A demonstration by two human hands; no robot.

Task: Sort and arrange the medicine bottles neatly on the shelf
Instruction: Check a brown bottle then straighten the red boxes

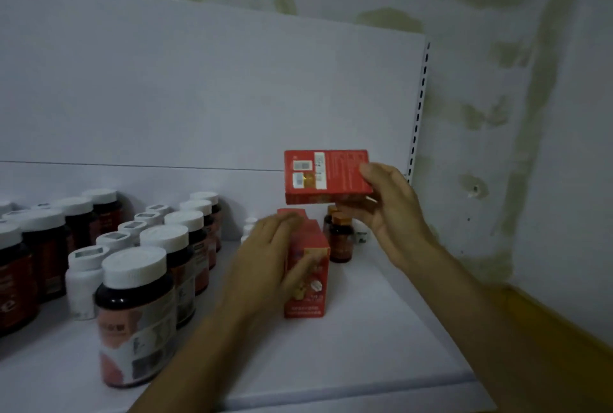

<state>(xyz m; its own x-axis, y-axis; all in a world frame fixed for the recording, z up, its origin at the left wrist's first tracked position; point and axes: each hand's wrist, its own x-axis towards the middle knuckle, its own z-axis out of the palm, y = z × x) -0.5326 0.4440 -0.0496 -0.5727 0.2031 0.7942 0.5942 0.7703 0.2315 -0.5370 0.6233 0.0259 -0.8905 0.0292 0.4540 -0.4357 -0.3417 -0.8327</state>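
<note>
My right hand (pixel 389 213) holds a red medicine box (pixel 323 175) on its side in the air above the white shelf (pixel 331 363). Below it, red boxes (pixel 308 276) stand upright on the shelf, and my left hand (pixel 265 263) grips the front one from the left with thumb on its face. Dark amber bottles with white caps (pixel 132 313) stand in rows on the left. Small white bottles (pixel 84 280) line up between those rows. Two small brown bottles with orange caps (pixel 341 238) stand behind the red boxes.
The shelf's white back panel (pixel 199 97) rises behind everything, with a slotted upright (pixel 418 107) at its right edge. A stained wall (pixel 514 114) is on the right, with a yellow ledge (pixel 564 323) below it. Tiny white bottles (pixel 248 228) sit near the back.
</note>
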